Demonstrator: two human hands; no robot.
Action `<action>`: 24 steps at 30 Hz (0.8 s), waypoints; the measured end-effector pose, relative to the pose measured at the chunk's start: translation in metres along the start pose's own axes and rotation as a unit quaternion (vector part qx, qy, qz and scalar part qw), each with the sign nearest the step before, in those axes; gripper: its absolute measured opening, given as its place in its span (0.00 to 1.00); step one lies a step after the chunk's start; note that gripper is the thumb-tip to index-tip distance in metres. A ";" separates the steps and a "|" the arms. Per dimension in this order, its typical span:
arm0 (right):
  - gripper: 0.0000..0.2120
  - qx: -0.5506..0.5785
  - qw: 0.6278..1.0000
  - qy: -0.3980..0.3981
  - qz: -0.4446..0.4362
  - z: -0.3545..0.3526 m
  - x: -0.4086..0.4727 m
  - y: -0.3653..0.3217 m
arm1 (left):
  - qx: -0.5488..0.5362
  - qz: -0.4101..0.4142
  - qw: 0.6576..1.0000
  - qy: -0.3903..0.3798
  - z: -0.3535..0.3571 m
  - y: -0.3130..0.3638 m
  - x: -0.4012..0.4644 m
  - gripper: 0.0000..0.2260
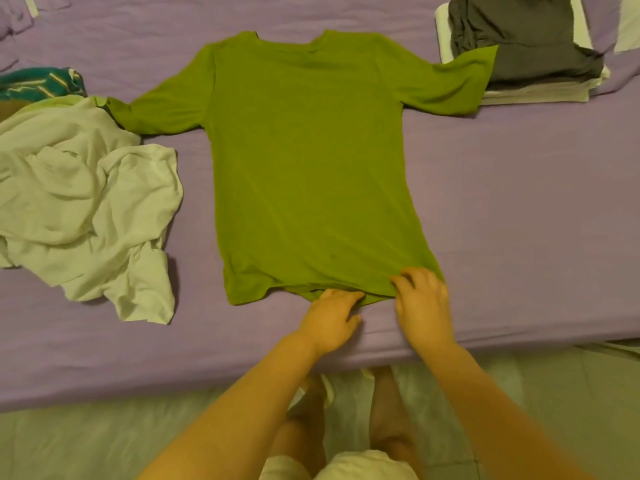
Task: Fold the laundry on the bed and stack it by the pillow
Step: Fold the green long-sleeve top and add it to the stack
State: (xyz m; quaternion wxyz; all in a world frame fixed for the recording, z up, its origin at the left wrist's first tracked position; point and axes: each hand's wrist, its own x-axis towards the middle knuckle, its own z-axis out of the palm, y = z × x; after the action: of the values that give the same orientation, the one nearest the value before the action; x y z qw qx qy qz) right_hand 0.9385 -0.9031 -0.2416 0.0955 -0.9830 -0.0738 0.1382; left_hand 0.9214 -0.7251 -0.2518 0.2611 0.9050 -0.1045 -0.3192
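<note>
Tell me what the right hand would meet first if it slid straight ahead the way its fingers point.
The right hand already touches the green T-shirt at its hem; straight ahead it would probably only run up the shirt's body.

a bed (519,220) covered in a wrinkled purple sheet fills most of the view, its near edge running across the bottom; below it lies a pale, glossy tiled floor (104,445) under warm yellowish light
</note>
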 end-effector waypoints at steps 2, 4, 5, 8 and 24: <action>0.16 0.037 0.997 0.002 -0.071 0.004 0.006 -0.032 | 0.053 0.017 0.998 0.032 -0.004 -0.008 -0.003 0.19; 0.16 0.077 0.989 -0.025 -0.125 0.010 0.012 -0.060 | 0.121 0.018 0.991 0.058 -0.009 -0.023 -0.009 0.18; 0.15 0.088 0.985 -0.043 -0.143 0.014 0.015 -0.071 | 0.155 0.015 0.986 0.066 -0.013 -0.032 -0.013 0.17; 0.11 0.073 0.980 -0.067 -0.172 0.027 0.025 -0.093 | 0.205 0.013 0.974 0.101 -0.028 -0.059 -0.027 0.17; 0.15 0.164 0.982 -0.068 -0.070 0.016 0.075 -0.092 | -0.444 -0.343 0.769 0.305 -0.067 -0.123 -0.046 0.31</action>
State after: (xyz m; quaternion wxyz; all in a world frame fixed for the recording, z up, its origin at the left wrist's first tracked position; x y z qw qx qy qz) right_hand 0.9939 -0.7986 -0.2572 0.2597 -0.9346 -0.1251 0.2083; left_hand 0.9305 -0.5783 -0.2501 0.5250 0.7136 0.4517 -0.1055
